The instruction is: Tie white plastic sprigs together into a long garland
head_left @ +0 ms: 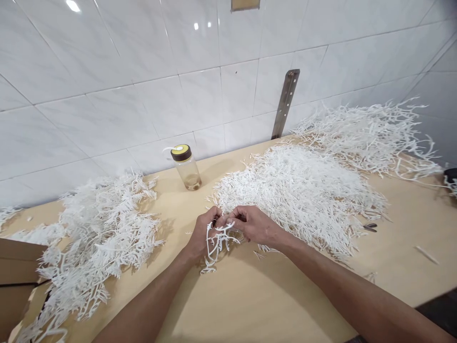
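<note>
A white branching plastic sprig (215,245) dangles between my two hands, its thin twigs hanging over the table. My left hand (203,237) is closed on it, fingers curled at its upper part. With thumb and fingers pinched, my right hand (254,225) grips the same sprig from the other side. The fingertips of both hands nearly meet, so the exact spot they hold is partly hidden. Just behind my hands lies a broad heap of small white sprig pieces (296,190).
Another pile of branched white sprigs (103,238) spreads at the left beside a cardboard box (17,281). A bottle with a yellow-and-black lid (187,169) stands near the tiled wall. Longer white strands (367,133) lie at the back right, near a metal strip (285,105).
</note>
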A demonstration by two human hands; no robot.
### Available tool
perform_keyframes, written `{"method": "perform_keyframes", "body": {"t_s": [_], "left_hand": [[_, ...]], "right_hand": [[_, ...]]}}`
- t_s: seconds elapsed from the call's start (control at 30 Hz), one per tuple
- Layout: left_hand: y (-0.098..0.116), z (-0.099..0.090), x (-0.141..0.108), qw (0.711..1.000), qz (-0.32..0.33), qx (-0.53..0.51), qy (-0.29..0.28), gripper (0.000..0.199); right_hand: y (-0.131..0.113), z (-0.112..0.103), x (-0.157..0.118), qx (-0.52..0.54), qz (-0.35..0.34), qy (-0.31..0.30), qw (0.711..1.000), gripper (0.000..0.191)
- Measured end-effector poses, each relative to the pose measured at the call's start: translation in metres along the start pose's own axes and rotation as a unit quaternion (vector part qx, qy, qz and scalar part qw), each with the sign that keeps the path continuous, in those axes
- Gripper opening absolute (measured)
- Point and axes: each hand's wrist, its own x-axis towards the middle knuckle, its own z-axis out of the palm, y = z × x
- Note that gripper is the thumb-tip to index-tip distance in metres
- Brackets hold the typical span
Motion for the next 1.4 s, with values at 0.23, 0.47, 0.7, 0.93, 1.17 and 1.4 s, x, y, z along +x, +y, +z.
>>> {"method": "perform_keyframes", "body": {"t_s": [0.23,0.47,0.7,0.93,1.17,1.4], "left_hand": [[-0.004,0.004,0.004,0.999,0.014,-0.019,0.040,0.032],[-0.010,0.006,0.006,0.998,0.039,-0.025,0.036,0.030],[-0.002,-0.005,0.008,0.994,0.071,-0.004,0.087,0.030],[-0.004,-0.013,0.017,0.991,-0.010,-0.121,0.050,0.037],[0.000,-0.008,0.013,0.985,-0.047,-0.161,0.027,0.039],[0.001,-0.009,0.015,0.980,-0.057,-0.188,0.039,0.043]], "right_hand": [[-0.002,0.002,0.001,-0.089,-0.048,0.019,0.995,0.024],[-0.002,0.003,-0.003,-0.183,-0.150,0.063,0.970,0.021],[-0.017,0.003,-0.010,-0.126,-0.142,-0.009,0.982,0.018],[-0.007,-0.007,-0.003,0.113,-0.020,0.029,0.993,0.028],[0.004,-0.007,0.000,0.182,-0.022,0.017,0.983,0.028],[0.005,-0.008,0.001,0.124,-0.014,0.044,0.991,0.021]]}}
